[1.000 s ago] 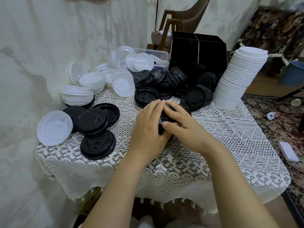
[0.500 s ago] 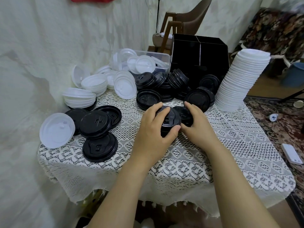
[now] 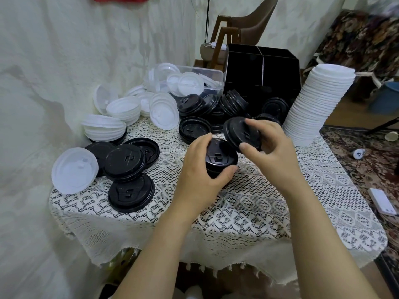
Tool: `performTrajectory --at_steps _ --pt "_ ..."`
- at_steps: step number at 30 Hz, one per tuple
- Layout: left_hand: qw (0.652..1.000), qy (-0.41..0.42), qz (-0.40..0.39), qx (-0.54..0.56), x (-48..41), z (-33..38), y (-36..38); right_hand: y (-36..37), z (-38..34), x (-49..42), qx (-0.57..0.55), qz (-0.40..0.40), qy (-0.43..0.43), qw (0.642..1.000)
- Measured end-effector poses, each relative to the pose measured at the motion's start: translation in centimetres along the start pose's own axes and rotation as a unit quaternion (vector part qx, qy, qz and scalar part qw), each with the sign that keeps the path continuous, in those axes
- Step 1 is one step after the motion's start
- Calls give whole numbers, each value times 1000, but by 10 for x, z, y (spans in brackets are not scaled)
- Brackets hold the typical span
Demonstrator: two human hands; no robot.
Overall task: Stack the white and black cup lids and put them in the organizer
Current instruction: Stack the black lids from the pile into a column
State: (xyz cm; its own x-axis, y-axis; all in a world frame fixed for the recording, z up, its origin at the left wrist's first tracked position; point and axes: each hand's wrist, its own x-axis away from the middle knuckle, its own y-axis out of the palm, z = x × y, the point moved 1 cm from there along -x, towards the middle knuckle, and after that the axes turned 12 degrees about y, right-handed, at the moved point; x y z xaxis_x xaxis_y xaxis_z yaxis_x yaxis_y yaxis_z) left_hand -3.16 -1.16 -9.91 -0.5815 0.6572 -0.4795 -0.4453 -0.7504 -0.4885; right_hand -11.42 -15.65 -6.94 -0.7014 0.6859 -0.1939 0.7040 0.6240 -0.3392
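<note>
Dim, flat indoor light with soft shadows; wide-angle bending toward the edges, slight blur at top right

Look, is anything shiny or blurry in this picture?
Head view: soft, even light with faint shadows; a pale sheen sits on the black lid stack in the left hand; the patterned sofa at the top right is blurred; the room's edges bow from the wide lens.

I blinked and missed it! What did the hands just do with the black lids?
The right hand took hold of a black lid and lifted it, tilted, off the table. The left hand still grips the small black stack on the table. The tall white stack and the organizer stayed put.
</note>
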Motion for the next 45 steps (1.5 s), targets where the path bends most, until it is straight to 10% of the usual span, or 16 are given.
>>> performTrajectory --at_steps 18,25,35,41,45 --pt "994 -63 -8 85 -2 -9 -5 22 -5 13 55 -162 14 985" --pt "976 164 -32 -143 -1 -5 0 19 -7 12 30 -168 18 985" --pt "981 141 -5 -134 -3 -2 2 6 -4 14 -59 -224 56 971" --pt "984 139 37 -100 -4 3 6 -9 24 -2 78 95 61 991" --pt "986 137 47 -85 -4 2 7 -12 45 -19 202 88 125 967"
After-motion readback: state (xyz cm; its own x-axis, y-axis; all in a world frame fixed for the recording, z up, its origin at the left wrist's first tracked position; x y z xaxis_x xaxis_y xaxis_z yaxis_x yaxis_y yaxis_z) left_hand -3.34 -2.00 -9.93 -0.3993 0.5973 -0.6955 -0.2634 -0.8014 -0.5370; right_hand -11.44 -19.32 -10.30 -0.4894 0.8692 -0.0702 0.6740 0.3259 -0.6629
